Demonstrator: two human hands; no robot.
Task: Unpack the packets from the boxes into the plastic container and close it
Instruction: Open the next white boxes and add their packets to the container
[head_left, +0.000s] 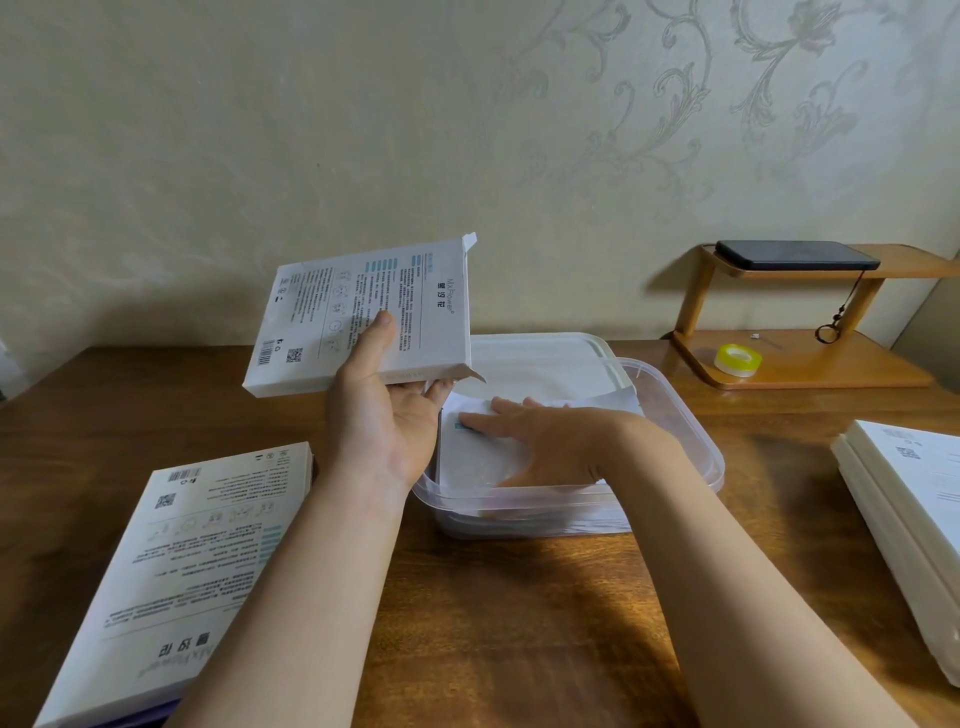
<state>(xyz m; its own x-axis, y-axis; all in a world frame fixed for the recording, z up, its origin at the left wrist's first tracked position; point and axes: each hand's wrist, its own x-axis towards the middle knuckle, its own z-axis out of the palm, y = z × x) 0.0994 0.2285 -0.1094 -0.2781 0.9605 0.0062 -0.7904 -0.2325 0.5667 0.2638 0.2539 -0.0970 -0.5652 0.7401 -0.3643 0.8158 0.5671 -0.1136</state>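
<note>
The left hand (382, 415) grips an opened box (358, 317), thumb on its printed face, held tilted above the table (519, 623). The right hand (540, 441) lies flat, fingers straight, pressing white packets (470, 457), seemingly a stack, inside the plastic container (691, 441). Its lid (540, 358) lies just behind. A second box (182, 571) lies to the left.

Left of the plastic container (698, 447) a box stack (171, 571) runs off the bottom edge; right of it another stack (904, 499) is cut off. The right hand (550, 441) covers most of the packets (467, 460) inside.
</note>
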